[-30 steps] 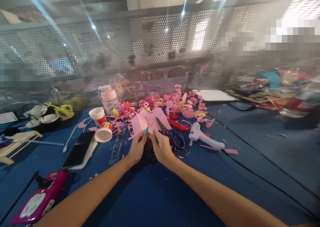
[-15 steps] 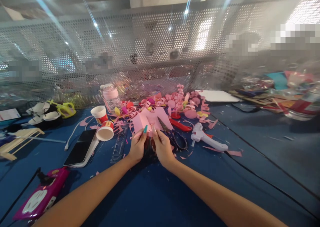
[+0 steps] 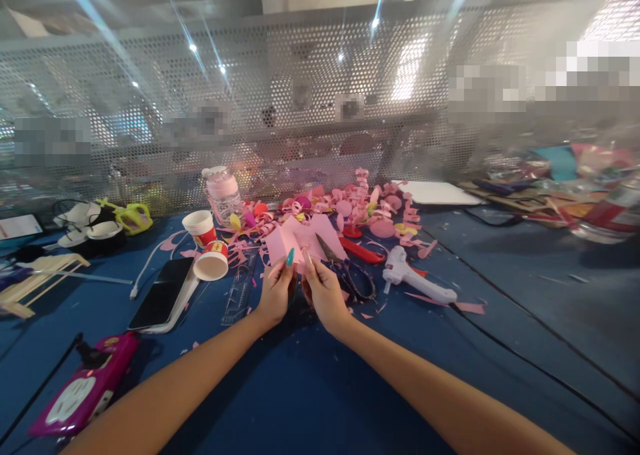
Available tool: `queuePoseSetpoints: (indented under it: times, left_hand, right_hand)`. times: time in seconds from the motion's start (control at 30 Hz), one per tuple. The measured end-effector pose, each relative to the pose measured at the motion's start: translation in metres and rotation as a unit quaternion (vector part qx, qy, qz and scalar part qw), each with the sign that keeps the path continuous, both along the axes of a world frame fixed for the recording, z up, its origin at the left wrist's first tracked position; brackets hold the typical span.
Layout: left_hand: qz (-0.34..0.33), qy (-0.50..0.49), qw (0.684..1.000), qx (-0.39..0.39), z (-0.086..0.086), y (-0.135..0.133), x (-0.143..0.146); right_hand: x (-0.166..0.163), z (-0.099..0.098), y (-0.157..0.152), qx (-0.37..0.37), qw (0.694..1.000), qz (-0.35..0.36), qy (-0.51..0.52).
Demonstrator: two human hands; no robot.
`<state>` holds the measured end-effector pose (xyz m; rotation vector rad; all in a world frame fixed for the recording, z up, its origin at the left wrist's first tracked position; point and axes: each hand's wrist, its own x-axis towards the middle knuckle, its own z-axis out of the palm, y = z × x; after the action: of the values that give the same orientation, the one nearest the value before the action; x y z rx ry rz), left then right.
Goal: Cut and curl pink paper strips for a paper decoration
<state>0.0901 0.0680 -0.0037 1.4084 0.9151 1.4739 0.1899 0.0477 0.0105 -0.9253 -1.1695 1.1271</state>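
My left hand (image 3: 275,293) and my right hand (image 3: 326,296) are close together at the middle of the blue table, both closed. Thumbs on top, they pinch a small piece of pink paper (image 3: 299,267) between them; the fingers underneath are mostly hidden. Just beyond the fingertips lie larger pink paper sheets (image 3: 327,231). Dark-handled scissors (image 3: 360,280) rest beside my right hand, blade over the pink paper. A red-handled tool (image 3: 364,251) lies behind the scissors. Left of my left hand is a clear ruler (image 3: 237,291).
Cut pink paper curls and discs (image 3: 345,208) are heaped ahead. A white glue gun (image 3: 420,278) with a black cord lies right. On the left are paper cups (image 3: 213,265), a phone (image 3: 163,295) and a magenta power strip (image 3: 85,388). A perforated metal screen (image 3: 310,148) stands behind.
Both hands stay in nearly the same place, still pinching the pink paper. The fingers beneath have shifted slightly, and the view has moved a little.
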Motion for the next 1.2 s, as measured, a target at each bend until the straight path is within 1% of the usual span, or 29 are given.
queuePoseSetpoints:
  times: [0.1, 0.3, 0.5, 0.67, 0.83, 1.0, 1.2]
  left_hand:
    - [-0.004, -0.003, 1.000, -0.005, 0.0008, -0.0006, 0.0002]
    - [-0.019, -0.023, 1.000, -0.009, -0.0028, 0.0012, 0.0003]
    - [-0.025, -0.046, 0.998, -0.026, -0.0026, 0.0021, 0.0008]
    - [-0.062, -0.065, 0.995, -0.047, -0.0011, 0.0022, 0.0030]
    - [-0.072, -0.038, 0.997, 0.006, -0.0023, 0.0042, 0.0025]
    - [-0.078, -0.025, 0.995, 0.052, -0.0013, 0.0022, 0.0020]
    - [-0.088, -0.007, 0.993, 0.078, 0.0046, -0.0025, 0.0017]
  right_hand:
    - [0.0000, -0.0008, 0.0006, 0.002, 1.000, 0.000, -0.001]
    - [-0.0005, 0.0014, 0.0001, -0.009, 1.000, 0.002, 0.019]
    - [-0.0005, 0.0018, 0.0006, 0.001, 0.999, 0.013, 0.030]
    - [0.0001, -0.0014, 0.0025, 0.004, 0.999, 0.025, 0.041]
    - [0.0018, -0.0032, 0.0040, 0.023, 0.999, 0.032, 0.027]
    - [0.0032, -0.0004, 0.0046, 0.028, 0.998, 0.047, 0.028]
    - [0.0020, -0.0018, 0.0056, 0.026, 0.996, 0.085, 0.022]
